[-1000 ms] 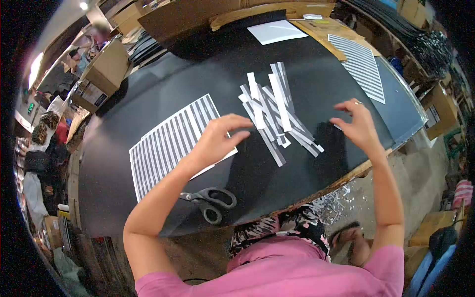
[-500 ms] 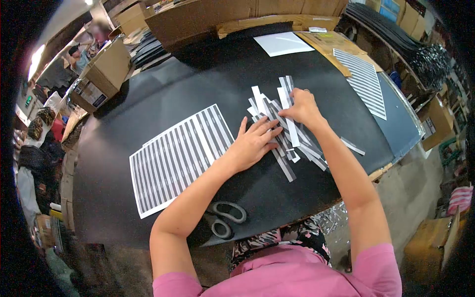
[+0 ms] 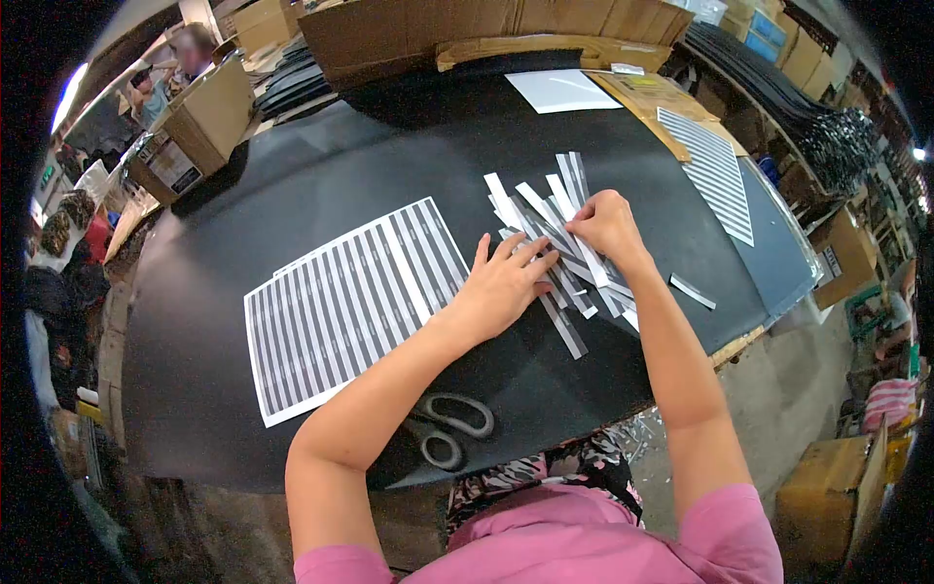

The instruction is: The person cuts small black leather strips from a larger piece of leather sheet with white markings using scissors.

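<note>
A loose pile of grey-and-white paper strips [image 3: 567,326] lies crisscrossed in front of me. My left hand [image 3: 501,289] rests on the pile's left side, fingers spread and flat. At the upper right of the pile, my right hand [image 3: 611,232] pinches a paper strip between thumb and fingers; its exact edge is partly hidden. To the left lies a striped paper sheet [image 3: 336,321], its near edge partly under my left forearm. Black-handled scissors [image 3: 459,417] sit near the table's front edge, with their blades hidden beneath my left forearm.
The black tabletop [image 3: 195,389] carries a separate short strip [image 3: 693,292] at right. Toward the back lie a white sheet [image 3: 564,91] and another striped sheet [image 3: 715,165] by flat cardboard [image 3: 647,97]. A cardboard box [image 3: 199,131] stands back left; a person is beyond it.
My right hand has shifted slightly down and closed into a tighter pinch among the strips. Some strips have moved and fanned differently. My left hand stays on the pile.
</note>
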Action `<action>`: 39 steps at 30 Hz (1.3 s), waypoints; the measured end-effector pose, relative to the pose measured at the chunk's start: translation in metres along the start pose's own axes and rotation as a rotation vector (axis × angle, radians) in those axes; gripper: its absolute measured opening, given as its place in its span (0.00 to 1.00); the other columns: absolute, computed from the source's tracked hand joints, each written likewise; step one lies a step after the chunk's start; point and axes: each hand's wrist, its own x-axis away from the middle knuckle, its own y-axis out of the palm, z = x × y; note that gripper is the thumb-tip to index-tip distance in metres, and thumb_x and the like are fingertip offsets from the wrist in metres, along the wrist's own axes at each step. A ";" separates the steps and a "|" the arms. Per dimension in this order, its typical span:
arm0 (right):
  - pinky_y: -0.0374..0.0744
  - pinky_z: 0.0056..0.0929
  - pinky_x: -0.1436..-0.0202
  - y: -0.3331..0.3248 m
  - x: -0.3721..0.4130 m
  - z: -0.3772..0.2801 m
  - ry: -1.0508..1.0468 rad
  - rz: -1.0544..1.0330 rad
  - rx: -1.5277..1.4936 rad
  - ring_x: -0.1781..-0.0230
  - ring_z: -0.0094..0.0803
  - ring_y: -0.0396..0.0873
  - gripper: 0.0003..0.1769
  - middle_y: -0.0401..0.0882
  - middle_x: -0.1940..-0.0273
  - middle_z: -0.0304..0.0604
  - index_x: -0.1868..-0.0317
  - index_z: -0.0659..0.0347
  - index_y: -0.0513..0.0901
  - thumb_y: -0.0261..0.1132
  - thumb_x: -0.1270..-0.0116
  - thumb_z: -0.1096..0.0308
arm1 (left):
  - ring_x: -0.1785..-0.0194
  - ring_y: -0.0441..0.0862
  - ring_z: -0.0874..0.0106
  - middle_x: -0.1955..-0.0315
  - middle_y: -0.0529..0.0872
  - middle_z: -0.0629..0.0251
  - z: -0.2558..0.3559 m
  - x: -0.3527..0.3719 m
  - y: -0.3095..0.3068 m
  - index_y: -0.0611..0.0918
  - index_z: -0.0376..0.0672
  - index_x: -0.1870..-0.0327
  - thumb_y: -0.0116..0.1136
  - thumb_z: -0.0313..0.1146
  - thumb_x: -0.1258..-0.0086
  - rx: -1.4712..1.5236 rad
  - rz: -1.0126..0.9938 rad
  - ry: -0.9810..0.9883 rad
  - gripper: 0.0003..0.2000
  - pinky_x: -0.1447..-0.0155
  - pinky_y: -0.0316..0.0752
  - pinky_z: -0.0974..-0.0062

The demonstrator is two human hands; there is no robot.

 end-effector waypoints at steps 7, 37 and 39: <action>0.79 0.34 0.61 -0.018 0.022 -0.006 -0.061 -0.056 0.144 0.68 0.42 0.84 0.15 0.84 0.72 0.53 0.70 0.69 0.83 0.76 0.55 0.68 | 0.30 0.64 0.58 0.35 0.71 0.63 -0.002 -0.001 -0.007 0.72 0.51 0.36 0.53 0.43 0.29 0.014 -0.029 0.011 0.22 0.29 0.53 0.41; 0.64 0.50 0.32 0.002 0.160 -0.021 -0.590 0.069 0.187 0.34 0.56 0.64 0.20 0.69 0.40 0.62 0.44 0.69 0.74 0.60 0.36 0.73 | 0.38 0.74 0.59 0.43 0.80 0.61 -0.050 -0.004 -0.032 0.84 0.47 0.48 0.60 0.27 0.37 0.260 -0.056 0.177 0.15 0.34 0.66 0.61; 0.58 0.51 0.28 -0.007 0.156 -0.006 -0.522 0.104 0.292 0.30 0.56 0.59 0.20 0.66 0.35 0.58 0.41 0.69 0.73 0.57 0.32 0.71 | 0.39 0.74 0.59 0.44 0.81 0.61 -0.045 -0.003 -0.033 0.84 0.46 0.49 0.59 0.27 0.37 0.193 -0.064 0.169 0.15 0.36 0.68 0.62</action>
